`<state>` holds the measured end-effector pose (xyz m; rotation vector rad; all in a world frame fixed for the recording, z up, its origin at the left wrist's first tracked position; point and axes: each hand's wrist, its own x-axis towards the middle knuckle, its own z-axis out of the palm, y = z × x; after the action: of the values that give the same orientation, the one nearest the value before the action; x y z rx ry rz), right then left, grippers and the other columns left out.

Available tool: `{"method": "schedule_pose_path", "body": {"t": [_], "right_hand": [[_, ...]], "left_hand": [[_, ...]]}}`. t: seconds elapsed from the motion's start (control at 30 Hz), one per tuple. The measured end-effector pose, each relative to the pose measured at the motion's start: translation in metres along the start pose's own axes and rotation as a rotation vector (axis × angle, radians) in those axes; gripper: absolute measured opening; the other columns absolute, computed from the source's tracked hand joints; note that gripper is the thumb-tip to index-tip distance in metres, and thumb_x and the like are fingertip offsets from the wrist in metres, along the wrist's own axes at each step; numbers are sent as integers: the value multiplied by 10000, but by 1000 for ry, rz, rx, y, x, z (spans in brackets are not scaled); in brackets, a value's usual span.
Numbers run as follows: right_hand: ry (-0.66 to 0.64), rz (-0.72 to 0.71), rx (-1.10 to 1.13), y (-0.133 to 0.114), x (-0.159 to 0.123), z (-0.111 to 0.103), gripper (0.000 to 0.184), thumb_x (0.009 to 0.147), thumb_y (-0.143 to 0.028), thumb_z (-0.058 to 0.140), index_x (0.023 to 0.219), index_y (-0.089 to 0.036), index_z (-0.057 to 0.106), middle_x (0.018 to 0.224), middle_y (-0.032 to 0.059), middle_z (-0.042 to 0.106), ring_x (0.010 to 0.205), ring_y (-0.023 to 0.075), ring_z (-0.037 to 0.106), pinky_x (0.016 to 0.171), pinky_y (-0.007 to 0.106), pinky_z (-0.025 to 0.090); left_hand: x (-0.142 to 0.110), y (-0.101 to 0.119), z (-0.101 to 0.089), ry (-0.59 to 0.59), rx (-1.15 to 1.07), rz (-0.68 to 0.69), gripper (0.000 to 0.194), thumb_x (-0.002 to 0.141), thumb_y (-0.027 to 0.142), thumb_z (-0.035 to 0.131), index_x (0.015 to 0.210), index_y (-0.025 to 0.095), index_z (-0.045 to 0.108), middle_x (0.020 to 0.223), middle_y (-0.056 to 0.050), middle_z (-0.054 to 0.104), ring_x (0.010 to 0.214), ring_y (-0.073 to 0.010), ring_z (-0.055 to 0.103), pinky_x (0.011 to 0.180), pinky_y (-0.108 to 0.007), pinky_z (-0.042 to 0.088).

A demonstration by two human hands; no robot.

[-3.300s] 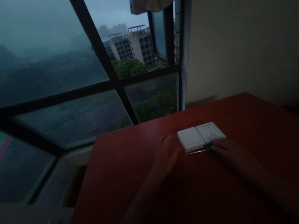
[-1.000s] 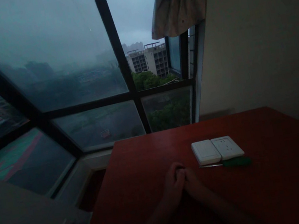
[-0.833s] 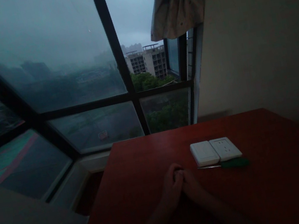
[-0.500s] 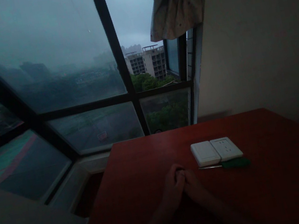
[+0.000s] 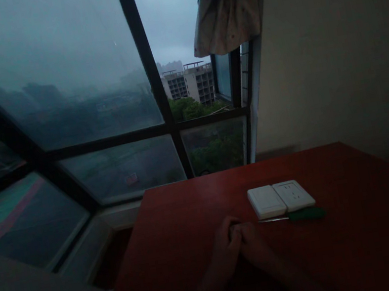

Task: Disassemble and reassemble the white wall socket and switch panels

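Observation:
My left hand (image 5: 225, 243) and my right hand (image 5: 252, 241) rest together on the reddish-brown table (image 5: 177, 218), closed against each other with the fingers folded in. No object shows in either one. Just right of them lies a screwdriver (image 5: 306, 214) with a green handle, its thin metal shaft pointing left toward my right hand. Behind it, two white square wall plates lie side by side: a light switch (image 5: 266, 201) on the left and a power socket (image 5: 293, 194) with its slots facing up. Dim light hides the finer detail of my fingers.
Beyond the table's far edge stand large dark-framed windows (image 5: 111, 141). A curtain (image 5: 228, 24) hangs at the upper right of the glass, and a plain wall (image 5: 334, 65) rises on the right. Down to the left, beside the table, is a pale ledge (image 5: 124, 216).
The view has shifted slightly, so the table and objects sit a little lower in it. My hands stay folded together; the plates and screwdriver have not moved on the table.

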<state>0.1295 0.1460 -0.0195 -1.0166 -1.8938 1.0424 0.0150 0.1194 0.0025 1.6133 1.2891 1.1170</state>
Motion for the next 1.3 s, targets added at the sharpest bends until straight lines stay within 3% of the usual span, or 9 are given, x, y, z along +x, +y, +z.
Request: {"method": "schedule_pose_path", "body": {"t": [1.3], "right_hand": [[-42, 3, -102, -5, 0, -5, 203, 753, -183, 446, 647, -168, 618, 677, 56, 687, 622, 173, 620, 543, 237, 382]], "left_hand": [[1, 0, -1, 3, 15, -2, 226, 899, 305, 443, 1003, 186, 605, 938, -49, 658, 878, -215, 595, 797, -308, 442]]}}
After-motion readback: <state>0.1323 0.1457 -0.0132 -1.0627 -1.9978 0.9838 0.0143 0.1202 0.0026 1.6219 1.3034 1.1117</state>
